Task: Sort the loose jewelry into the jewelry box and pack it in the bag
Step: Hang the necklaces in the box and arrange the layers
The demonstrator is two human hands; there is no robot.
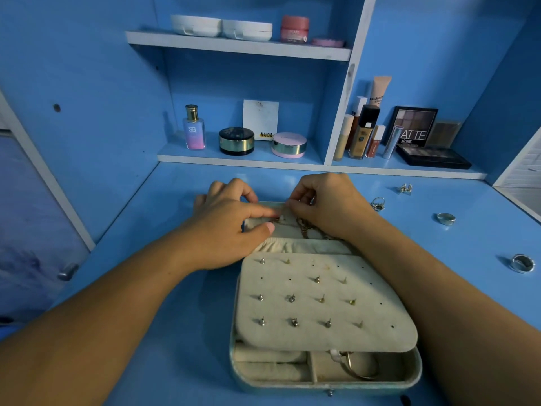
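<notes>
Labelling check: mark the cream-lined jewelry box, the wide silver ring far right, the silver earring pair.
cream-lined jewelry box [292,387], head view, front wall.
wide silver ring [522,269], head view, near band.
silver earring pair [406,188], head view, middle.

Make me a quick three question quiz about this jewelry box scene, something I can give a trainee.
1. True or false: the left hand and right hand are reaching onto a shelf.
2. Multiple choice: the loose rings on the desk lie A) left of the jewelry box, B) right of it, C) inside it.
3. Fill in: the bangle lies in the box's front ____ compartment.

Key
1. False: both are at the necklace on the open lid.
2. B.
3. Right.
</notes>
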